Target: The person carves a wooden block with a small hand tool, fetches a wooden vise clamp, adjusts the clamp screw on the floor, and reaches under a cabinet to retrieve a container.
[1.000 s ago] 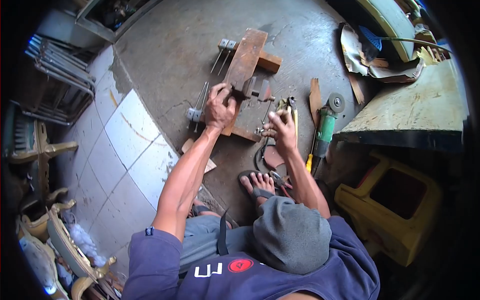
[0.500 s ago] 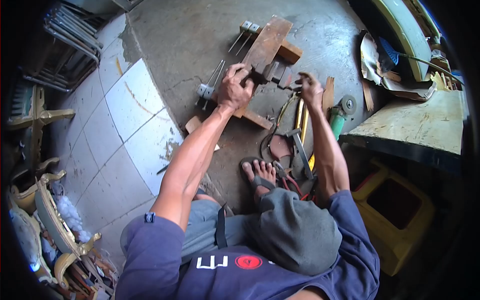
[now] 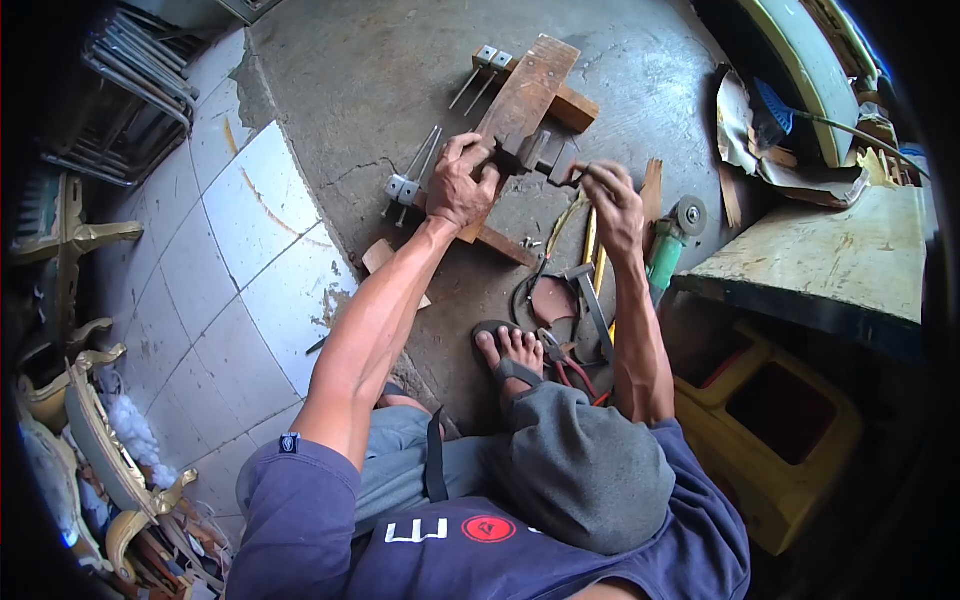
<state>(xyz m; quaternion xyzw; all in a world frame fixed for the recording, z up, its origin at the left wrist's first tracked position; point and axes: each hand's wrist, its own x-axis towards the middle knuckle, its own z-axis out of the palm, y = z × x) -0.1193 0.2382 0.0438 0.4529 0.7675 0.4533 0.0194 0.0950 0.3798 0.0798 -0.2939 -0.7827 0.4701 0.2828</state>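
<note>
A metal bench vise (image 3: 540, 152) sits on a wooden plank (image 3: 532, 85) laid over crosswise wood blocks on the floor. My left hand (image 3: 463, 185) is at the left side of its jaws, fingers curled in; what they hold is hidden. With fingers closed, my right hand (image 3: 612, 205) grips the vise handle (image 3: 577, 174) at the screw end. Beside my left hand lies a small metal block with two long rods (image 3: 402, 188). A similar pair of blocks with rods (image 3: 494, 58) rests at the plank's far end.
A green angle grinder (image 3: 668, 245) lies right of my right forearm. Nearer my foot are red-handled pliers (image 3: 565, 362) and a metal bar tool (image 3: 596, 310). A worn board (image 3: 820, 250) stands right, above a yellow plastic piece (image 3: 775, 450). Ornate chair frames (image 3: 100, 430) are at left.
My right hand has turned, its fingers closing at the vise handle. My left hand stays by the jaws. The whole view has shifted slightly.
</note>
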